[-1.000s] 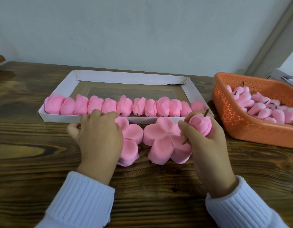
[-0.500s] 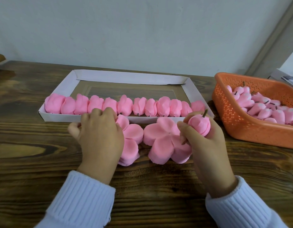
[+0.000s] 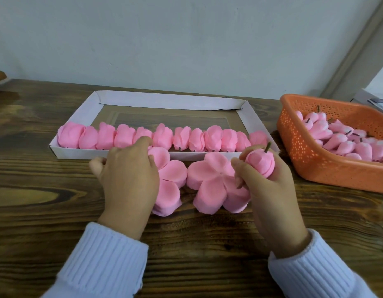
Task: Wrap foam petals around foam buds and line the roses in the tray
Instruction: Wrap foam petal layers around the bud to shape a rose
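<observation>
A dark, knotty wooden tabletop butts against a plain pale wall; soft daylight enters from the right.

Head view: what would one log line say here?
right hand: grips foam bud | left hand: on left petal stack | tray: one row of roses

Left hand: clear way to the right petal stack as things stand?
Probably yes. The left hand rests on the left petal stack, directly beside the right petal stack, whose top is uncovered. The right hand, gripping a bud, overlaps only its right edge.
</observation>
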A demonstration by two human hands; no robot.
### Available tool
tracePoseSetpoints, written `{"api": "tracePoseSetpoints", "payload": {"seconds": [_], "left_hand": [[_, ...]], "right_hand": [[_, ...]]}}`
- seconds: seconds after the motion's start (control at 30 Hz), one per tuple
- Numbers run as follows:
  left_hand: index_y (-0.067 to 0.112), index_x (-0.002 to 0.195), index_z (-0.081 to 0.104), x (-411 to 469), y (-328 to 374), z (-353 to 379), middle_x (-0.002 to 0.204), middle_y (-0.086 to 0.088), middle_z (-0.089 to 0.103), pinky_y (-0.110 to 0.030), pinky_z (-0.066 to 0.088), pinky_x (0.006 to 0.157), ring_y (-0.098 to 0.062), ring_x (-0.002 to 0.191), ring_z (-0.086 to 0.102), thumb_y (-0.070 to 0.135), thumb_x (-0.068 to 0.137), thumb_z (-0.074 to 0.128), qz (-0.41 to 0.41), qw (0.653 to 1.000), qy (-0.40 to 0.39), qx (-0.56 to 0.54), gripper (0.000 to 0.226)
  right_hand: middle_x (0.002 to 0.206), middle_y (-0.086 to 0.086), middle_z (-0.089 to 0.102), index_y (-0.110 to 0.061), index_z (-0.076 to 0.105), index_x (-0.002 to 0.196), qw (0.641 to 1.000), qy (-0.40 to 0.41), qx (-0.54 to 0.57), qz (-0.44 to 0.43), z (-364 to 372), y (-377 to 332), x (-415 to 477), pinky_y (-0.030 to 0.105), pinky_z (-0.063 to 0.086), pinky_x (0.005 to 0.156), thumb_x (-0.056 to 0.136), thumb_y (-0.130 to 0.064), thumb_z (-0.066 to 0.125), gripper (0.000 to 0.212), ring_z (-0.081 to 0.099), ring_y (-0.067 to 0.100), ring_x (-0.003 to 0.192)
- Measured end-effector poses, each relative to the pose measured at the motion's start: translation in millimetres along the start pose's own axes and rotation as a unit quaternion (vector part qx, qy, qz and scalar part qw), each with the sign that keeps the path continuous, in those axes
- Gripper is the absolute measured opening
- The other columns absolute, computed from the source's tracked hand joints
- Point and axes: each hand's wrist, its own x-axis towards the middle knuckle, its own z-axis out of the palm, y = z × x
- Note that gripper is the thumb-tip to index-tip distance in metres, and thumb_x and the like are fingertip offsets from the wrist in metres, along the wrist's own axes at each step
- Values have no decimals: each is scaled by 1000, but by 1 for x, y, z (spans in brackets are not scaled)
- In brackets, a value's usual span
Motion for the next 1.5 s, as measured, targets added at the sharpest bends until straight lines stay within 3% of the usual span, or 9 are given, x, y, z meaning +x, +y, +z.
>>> {"api": "tracePoseSetpoints", "payload": {"seconds": [0.27,0.47,0.63,0.8,1.13,1.23,1.3,1.4,1.5], "left_hand": [[24,103,65,-1,1,0,84,0,63,-29,6,69,-28,91,52,7,86,56,-6,1000,-16,4,26],[27,111,64,0,0,4,90,2,48,-36,16,74,-28,96,48,11,90,51,9,999,-35,9,30],[34,118,61,0,-2,8,111,-1,54,-39,19,81,-26,108,45,18,94,46,12,998,-65,11,32],[33,111,66,-1,1,4,109,0,56,-29,3,70,-25,106,45,13,90,53,23,999,-40,3,31],[21,94,65,-1,3,-1,81,6,57,-29,6,70,-22,90,50,19,88,58,14,999,-49,-3,9],[19,97,64,0,2,-2,76,5,54,-30,7,71,-19,81,43,20,88,56,12,999,-45,-11,12],[19,103,65,1,4,-6,78,3,58,-33,13,74,-20,81,46,17,88,58,33,998,-21,-45,17],[8,112,63,1,7,-13,89,-6,66,-43,36,84,-29,85,58,5,86,64,112,978,39,-172,26],[6,120,55,0,10,-14,107,2,57,-31,44,83,-15,97,53,5,92,53,144,948,43,-280,28]], "right_hand": [[58,-6,56,-25,61,68,1000,-2,9,1,1,-1,-1,23,46,55,75,-17,65,12,52,9,56],[58,-7,56,-27,62,68,1000,-5,8,2,1,0,-1,22,45,54,75,-17,65,12,53,9,55],[58,-7,55,-25,62,68,1000,-4,7,3,1,-1,-1,21,45,54,75,-16,64,12,52,8,55],[58,-7,56,-25,62,67,1000,-6,5,9,1,-1,-2,21,45,54,75,-17,65,11,52,9,56],[58,-6,55,-22,61,68,1000,-5,1,14,0,-1,-2,21,46,53,75,-17,65,10,53,9,56],[58,-7,55,-23,61,68,1000,-5,2,15,1,-2,-1,22,46,53,75,-17,65,11,53,9,56],[58,-7,55,-23,61,67,1000,-4,4,18,0,-3,-2,22,45,53,75,-17,65,11,53,9,56],[57,-6,55,-23,61,68,1000,-4,7,23,-1,-3,-3,22,45,53,75,-18,65,10,52,8,54],[55,-7,55,-25,62,69,999,-7,15,31,0,-3,-2,21,43,52,75,-21,65,7,51,6,52]]}}
